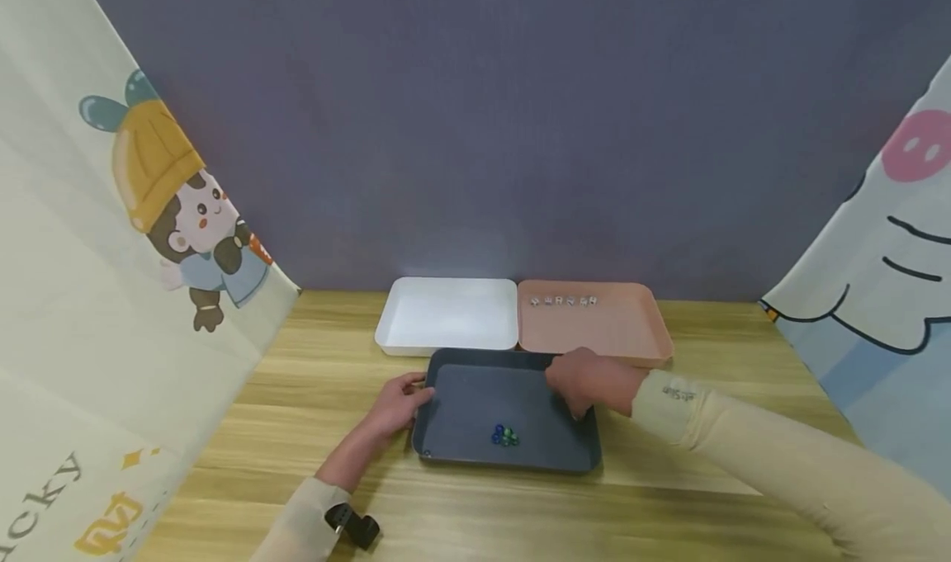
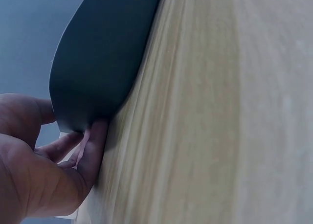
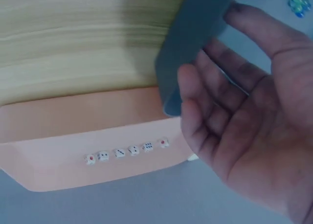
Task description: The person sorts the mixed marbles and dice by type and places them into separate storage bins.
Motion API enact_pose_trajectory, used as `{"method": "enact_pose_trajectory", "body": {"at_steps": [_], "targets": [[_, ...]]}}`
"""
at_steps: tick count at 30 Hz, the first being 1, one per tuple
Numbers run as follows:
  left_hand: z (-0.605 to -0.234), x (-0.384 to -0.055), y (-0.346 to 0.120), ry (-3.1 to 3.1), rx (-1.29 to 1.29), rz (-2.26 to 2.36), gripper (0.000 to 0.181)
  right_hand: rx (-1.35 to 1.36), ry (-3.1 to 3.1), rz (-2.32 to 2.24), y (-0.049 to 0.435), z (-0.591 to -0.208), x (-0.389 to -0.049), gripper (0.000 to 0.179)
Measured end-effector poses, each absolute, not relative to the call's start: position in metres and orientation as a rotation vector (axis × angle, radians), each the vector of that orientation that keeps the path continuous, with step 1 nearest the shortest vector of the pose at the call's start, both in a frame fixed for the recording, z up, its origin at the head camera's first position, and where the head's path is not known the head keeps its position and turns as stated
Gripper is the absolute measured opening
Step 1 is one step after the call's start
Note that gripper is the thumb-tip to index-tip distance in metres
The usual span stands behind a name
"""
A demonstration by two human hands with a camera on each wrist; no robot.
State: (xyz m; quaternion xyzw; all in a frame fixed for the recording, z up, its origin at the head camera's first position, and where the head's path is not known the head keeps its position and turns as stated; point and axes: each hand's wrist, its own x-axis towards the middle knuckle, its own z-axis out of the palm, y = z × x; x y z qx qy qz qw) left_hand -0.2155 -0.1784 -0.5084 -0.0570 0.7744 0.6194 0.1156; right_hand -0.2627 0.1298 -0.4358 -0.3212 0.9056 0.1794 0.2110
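A dark grey tray (image 1: pixel 475 405) lies in front of two other trays. Toward its front, a small cluster of blue and green glass marbles (image 1: pixel 505 436) sits on its floor, and a single small marble (image 1: pixel 427 454) lies at the front left corner. My left hand (image 1: pixel 397 405) grips the left rim, thumb above and fingers at the outer wall, as the left wrist view shows. Near the back right corner, my right hand (image 1: pixel 583 379) holds the right rim with curled fingers and thumb. Some of its fingertips are hidden against the wall.
A white tray (image 1: pixel 449 314) stands behind on the left. Against it on the right is a pink tray (image 1: pixel 617 318) with a row of several white dice (image 3: pixel 120 152). Patterned cloths hang at both sides, and a dark backdrop (image 1: pixel 475 133) rises behind the wooden table (image 1: pixel 327 339).
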Motion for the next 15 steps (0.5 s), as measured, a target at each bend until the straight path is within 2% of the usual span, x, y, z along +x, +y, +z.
{"method": "enact_pose_trajectory", "body": {"at_steps": [9,15], "targets": [[-0.505,-0.214,-0.179,2.28,-0.133,1.809,0.043,-1.043,2.54,0.627,0.132,-0.446,-0.259,0.016],[-0.507,-0.216,-0.179,2.257,-0.149,1.824,0.043,-1.088,2.546,0.409,0.138,-0.447,-0.264,0.027]]}}
